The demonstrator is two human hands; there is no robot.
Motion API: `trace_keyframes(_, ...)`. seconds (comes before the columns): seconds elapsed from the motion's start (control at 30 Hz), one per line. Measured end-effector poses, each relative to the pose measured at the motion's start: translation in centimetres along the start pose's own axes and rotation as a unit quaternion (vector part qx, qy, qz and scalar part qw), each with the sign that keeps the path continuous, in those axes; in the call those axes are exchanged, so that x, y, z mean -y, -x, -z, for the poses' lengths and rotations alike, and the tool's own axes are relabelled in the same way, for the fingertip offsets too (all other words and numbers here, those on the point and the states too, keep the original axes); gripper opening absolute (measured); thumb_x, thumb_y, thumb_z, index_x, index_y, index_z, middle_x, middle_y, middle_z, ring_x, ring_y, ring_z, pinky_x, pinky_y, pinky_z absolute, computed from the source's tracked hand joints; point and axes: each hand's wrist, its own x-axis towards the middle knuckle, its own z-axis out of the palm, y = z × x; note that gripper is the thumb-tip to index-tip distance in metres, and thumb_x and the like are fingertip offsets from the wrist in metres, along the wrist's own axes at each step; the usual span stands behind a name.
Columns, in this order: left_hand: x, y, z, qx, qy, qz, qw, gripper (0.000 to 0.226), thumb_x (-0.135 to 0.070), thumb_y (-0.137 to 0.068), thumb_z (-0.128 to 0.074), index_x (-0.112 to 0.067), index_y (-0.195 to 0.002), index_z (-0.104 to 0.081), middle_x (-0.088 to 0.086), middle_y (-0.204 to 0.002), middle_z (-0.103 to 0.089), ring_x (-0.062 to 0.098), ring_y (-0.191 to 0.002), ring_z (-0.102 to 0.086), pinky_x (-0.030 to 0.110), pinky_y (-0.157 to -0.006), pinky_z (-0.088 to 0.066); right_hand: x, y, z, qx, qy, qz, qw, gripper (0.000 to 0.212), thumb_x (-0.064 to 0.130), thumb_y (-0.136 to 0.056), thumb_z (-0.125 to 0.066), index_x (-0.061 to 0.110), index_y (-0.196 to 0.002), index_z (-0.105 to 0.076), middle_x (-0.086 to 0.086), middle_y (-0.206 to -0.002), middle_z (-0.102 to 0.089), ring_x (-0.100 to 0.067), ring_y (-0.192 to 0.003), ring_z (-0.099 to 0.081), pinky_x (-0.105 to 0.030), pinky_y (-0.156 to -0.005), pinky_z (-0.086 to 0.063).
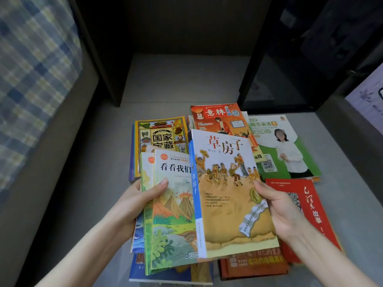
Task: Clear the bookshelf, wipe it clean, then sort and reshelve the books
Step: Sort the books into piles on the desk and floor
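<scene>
- My two hands sit closest to the lens. The left hand (141,204) curls round a thin green-bordered paperback with a volcano drawing (172,214), thumb pressed on its cover. More thin books are fanned behind it.
- The right hand (284,212) grips the right edge of a thick white-and-tan paperback with a blue spine (228,183). Its thumb is on top, and the fingers are hidden beneath.
- That thick paperback's long axis runs away from me toward the dark bookshelf compartment (186,75) straight ahead. Its spine faces left and overlaps the volcano cover, so the left hand is the nearer receiver.
- I judge this to be sorting: the thick book likely slides left onto the held stack.
- Beyond, a red magazine (217,119), a yellow-bordered picture book (159,137) and a green-and-white workbook (290,146) lie flat on the grey surface (83,183).
</scene>
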Motion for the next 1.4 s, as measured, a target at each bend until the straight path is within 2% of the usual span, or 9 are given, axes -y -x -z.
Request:
trace_keyframes(0.1, 0.0, 0.2, 0.1, -0.015, -0.004, -0.005, 1.000, 0.051, -0.024, -0.073, -0.072, -0.009, -0.121, -0.058, 0.017, -0.105, -0.072, 0.038, -0.092, -0.070, 0.051, -0.079, -0.058, 0.2, 0.0, 0.8, 0.016, -0.009, -0.005, 1.000, 0.097, 0.015, -0.020, -0.099, -0.003, -0.110, -0.067, -0.023, -0.111, -0.068, -0.035, -0.092, -0.070, -0.050, -0.066, -0.058)
trace_keyframes(0.23, -1.2, 0.6, 1.5, -0.070, 0.006, -0.043, 0.997, 0.045, -0.021, -0.073, -0.072, -0.007, -0.114, -0.061, 0.019, -0.098, -0.073, 0.037, -0.084, -0.071, 0.046, -0.069, -0.060, 2.0, -0.1, 0.9, 0.001, 0.046, 0.030, 0.998, 0.096, 0.023, -0.014, -0.099, 0.002, -0.104, -0.073, -0.022, -0.109, -0.069, -0.035, -0.091, -0.071, -0.051, -0.069, -0.059)
trace_keyframes(0.33, -3.0, 1.0, 3.4, -0.152, 0.018, -0.125, 0.980, 0.029, -0.013, -0.078, -0.070, -0.010, -0.106, -0.064, 0.013, -0.091, -0.075, 0.029, -0.074, -0.073, 0.037, -0.056, -0.059, 3.8, -0.1, -0.6, -0.036, 0.187, 0.084, 0.978, 0.085, 0.035, -0.040, -0.094, 0.005, -0.114, -0.065, -0.018, -0.105, -0.071, -0.034, -0.092, -0.070, -0.052, -0.081, -0.057)
trace_keyframes(0.47, -5.4, 2.5, 5.8, -0.291, -0.055, -0.285, 0.912, 0.040, -0.025, -0.061, -0.085, -0.024, -0.096, -0.065, 0.002, -0.095, -0.075, 0.030, -0.086, -0.072, 0.045, -0.077, -0.056, 5.1, -0.9, -3.7, -0.046, 0.271, 0.102, 0.956, 0.029, 0.011, -0.086, -0.063, 0.004, -0.113, -0.063, -0.019, -0.098, -0.073, -0.036, -0.089, -0.070, -0.052, -0.086, -0.053)
trace_keyframes(0.6, -7.9, 4.4, 7.9, -0.355, -0.132, -0.386, 0.841, 0.051, -0.057, -0.060, -0.084, -0.043, -0.103, -0.060, -0.003, -0.108, -0.070, 0.027, -0.094, -0.070, 0.051, -0.080, -0.055, 3.6, -3.6, -8.5, -0.024, 0.348, 0.043, 0.936, 0.013, 0.004, -0.092, -0.057, 0.002, -0.104, -0.063, -0.014, -0.084, -0.074, -0.026, -0.070, -0.072, -0.033, -0.055, -0.057)
trace_keyframes(0.77, -10.6, 4.9, 7.3, -0.383, -0.157, -0.453, 0.789, 0.038, -0.050, -0.065, -0.082, -0.055, -0.091, -0.055, -0.012, -0.104, -0.069, 0.018, -0.094, -0.070, 0.046, -0.075, -0.057, -0.8, -7.2, -13.8, 0.005, 0.387, 0.006, 0.922, 0.026, 0.006, -0.091, -0.060, -0.003, -0.115, -0.057, -0.020, -0.102, -0.068, -0.031, -0.087, -0.068, -0.036, -0.067, -0.056)
trace_keyframes(0.87, -10.2, 4.5, 7.7, -0.368, -0.155, -0.467, 0.789, 0.039, -0.043, -0.068, -0.084, -0.050, -0.094, -0.056, -0.005, -0.108, -0.069, 0.024, -0.096, -0.069, 0.052, -0.074, -0.057, -2.3, -8.7, -15.2, 0.018, 0.375, 0.010, 0.927, 0.035, 0.006, -0.089, -0.063, 0.000, -0.121, -0.052, -0.020, -0.112, -0.064, -0.034, -0.098, -0.065, -0.049, -0.084, -0.055)
trace_keyframes(1.27, -7.3, 1.6, 5.9, -0.316, -0.217, -0.379, 0.842, 0.050, -0.067, -0.055, -0.081, -0.058, -0.095, -0.051, -0.005, -0.107, -0.068, 0.025, -0.095, -0.068, 0.055, -0.078, -0.055, 3.2, -5.1, -6.6, 0.009, 0.360, 0.002, 0.933, 0.013, 0.000, -0.089, -0.059, 0.002, -0.102, -0.061, -0.016, -0.089, -0.073, -0.025, -0.073, -0.071, -0.033, -0.062, -0.059)
trace_keyframes(1.4, -7.4, 1.3, 2.2, -0.233, -0.239, -0.384, 0.861, 0.045, -0.050, -0.058, -0.086, -0.064, -0.086, -0.054, -0.023, -0.094, -0.069, 0.021, -0.090, -0.069, 0.053, -0.073, -0.056, 4.0, -2.7, 0.1, -0.045, 0.314, 0.013, 0.948, 0.018, 0.001, -0.088, -0.059, -0.001, -0.105, -0.063, -0.018, -0.090, -0.071, -0.028, -0.076, -0.067, -0.041, -0.079, -0.053)
